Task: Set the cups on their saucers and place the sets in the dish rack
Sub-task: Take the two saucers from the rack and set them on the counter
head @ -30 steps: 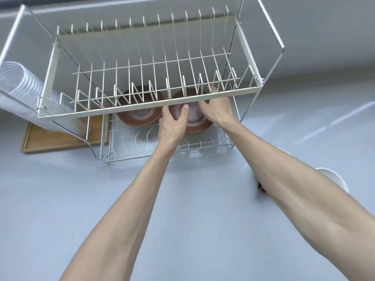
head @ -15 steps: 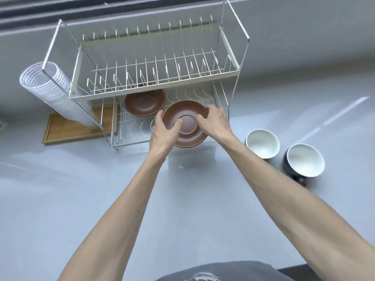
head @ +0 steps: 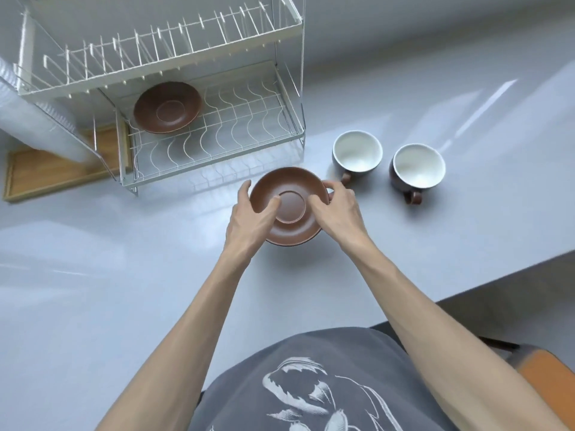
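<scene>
Gripping a brown saucer point(head: 289, 206) by its rim, both hands held it in front of the rack point(head: 214, 157).

Left hand point(head: 249, 219) and right hand point(head: 339, 209) clamped opposite edges, thumbs on top. A second saucer point(head: 167, 107) lay on the rack's lower shelf. Two cups point(head: 357, 152) point(head: 418, 169) stood just right; bare counter point(head: 109, 275) lay toward the person.

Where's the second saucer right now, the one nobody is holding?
In the head view, the second saucer lies on the left side of the dish rack's lower tier, under the upper shelf, up and left of the saucer held in both hands.
</scene>
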The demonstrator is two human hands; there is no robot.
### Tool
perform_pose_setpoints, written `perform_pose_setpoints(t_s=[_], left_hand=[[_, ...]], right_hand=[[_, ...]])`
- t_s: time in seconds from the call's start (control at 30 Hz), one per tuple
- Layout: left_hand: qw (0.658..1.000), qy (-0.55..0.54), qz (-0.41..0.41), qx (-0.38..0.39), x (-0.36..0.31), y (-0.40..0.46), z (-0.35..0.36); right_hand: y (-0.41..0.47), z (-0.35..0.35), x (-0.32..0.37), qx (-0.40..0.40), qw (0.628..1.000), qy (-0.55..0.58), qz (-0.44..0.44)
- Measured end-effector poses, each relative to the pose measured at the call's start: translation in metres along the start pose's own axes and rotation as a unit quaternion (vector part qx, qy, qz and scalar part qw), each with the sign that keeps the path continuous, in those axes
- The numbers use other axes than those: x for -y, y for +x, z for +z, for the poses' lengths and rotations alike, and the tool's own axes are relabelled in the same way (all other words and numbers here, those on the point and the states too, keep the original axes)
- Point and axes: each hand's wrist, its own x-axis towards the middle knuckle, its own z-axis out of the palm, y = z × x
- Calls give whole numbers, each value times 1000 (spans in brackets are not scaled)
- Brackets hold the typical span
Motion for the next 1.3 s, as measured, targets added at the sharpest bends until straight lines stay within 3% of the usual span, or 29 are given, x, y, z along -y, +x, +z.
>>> perform_pose_setpoints(t_s=[0.27, 0.63, 1.3], left_hand=[[995, 11, 11, 95, 6, -16, 52], [981, 88, 41, 168, -9, -21, 127], [959, 160, 85, 216, -19, -19, 165]], right_hand=[[-26, -34, -68, -69, 994, 33, 75], [-31, -72, -126, -168, 973, 51, 148], [-32, -94, -157, -192, 961, 30, 197]])
